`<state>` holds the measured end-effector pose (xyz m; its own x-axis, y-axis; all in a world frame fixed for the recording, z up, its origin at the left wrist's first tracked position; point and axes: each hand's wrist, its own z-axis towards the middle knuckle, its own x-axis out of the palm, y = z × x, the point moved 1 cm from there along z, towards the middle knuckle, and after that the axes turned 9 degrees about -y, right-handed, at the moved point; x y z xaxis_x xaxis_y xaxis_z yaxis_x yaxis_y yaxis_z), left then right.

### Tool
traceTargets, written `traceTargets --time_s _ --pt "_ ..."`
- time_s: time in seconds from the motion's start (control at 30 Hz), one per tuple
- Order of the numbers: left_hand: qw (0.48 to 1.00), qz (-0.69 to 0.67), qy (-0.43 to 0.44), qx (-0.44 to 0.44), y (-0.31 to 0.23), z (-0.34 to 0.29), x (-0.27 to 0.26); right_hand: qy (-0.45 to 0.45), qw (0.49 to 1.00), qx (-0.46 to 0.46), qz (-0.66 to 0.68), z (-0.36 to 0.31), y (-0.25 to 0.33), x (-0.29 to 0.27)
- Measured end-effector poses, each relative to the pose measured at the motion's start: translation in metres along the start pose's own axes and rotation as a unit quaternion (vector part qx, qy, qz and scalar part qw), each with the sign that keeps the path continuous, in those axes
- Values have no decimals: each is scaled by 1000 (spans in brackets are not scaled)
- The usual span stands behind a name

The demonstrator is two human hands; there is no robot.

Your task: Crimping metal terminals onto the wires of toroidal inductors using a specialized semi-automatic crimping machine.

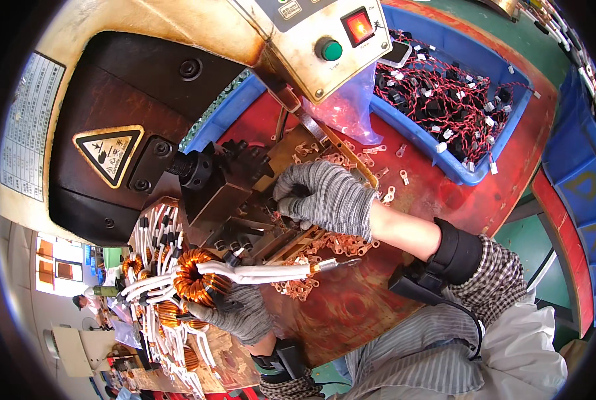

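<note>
At half past nine, a pale plate [31, 127] is printed with a grid of characters too fine to read; inward of it on the dark press [131, 73], a yellow warning triangle [109, 155] bears a black hand symbol and lettering. Toward eight o'clock is a heap of coils [169, 313], many overlapped by their white leads. In front, the copper coil [198, 285] sits in the gloved left hand [241, 317], at seven o'clock, its grip closed around the lower side, some fingers hidden; the coil's leads point toward three o'clock, their metal end hard to make out. Near the centre, the gloved right hand [328, 197] bends its fingers at the die; shadow hides the fingertips, so how open that grip is, or what it has, I cannot tell. Copper terminals [345, 243] lie below on the red counter [358, 313]. Past twelve, small captions mark a green button [331, 49] and a lit red switch [360, 27]; the panel's top is cut off. At two o'clock, a blue bin [411, 131] holds tangled wires.
</note>
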<state>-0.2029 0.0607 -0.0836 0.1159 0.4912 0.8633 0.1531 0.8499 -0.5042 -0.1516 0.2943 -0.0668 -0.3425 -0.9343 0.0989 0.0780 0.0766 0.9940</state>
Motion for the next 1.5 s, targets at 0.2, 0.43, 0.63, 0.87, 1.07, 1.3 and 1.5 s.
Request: traceTargets --time_s 0.2,0.43,0.63,0.87,1.07,1.3,1.5 --pt "991 48 -88 84 -1 1 -1 -16 996 -64 -62 1 -2 -2" --pt "986 93 -87 105 -1 -1 0 -27 993 -98 -59 0 -7 1" --pt "987 93 -70 107 1 -3 1 -122 977 -151 -91 -3 -6 -8" --pt "993 59 -74 74 -3 -1 -4 -161 969 -173 -69 -6 -9 -14" --pt "992 64 -86 71 4 -1 1 -161 968 -179 -70 -8 -6 -22" --pt "989 -30 130 -60 -7 -9 -5 -89 995 -11 33 -23 20 -33" --pt "983 -165 -19 -75 1 -16 0 41 998 -5 37 -53 16 -11"
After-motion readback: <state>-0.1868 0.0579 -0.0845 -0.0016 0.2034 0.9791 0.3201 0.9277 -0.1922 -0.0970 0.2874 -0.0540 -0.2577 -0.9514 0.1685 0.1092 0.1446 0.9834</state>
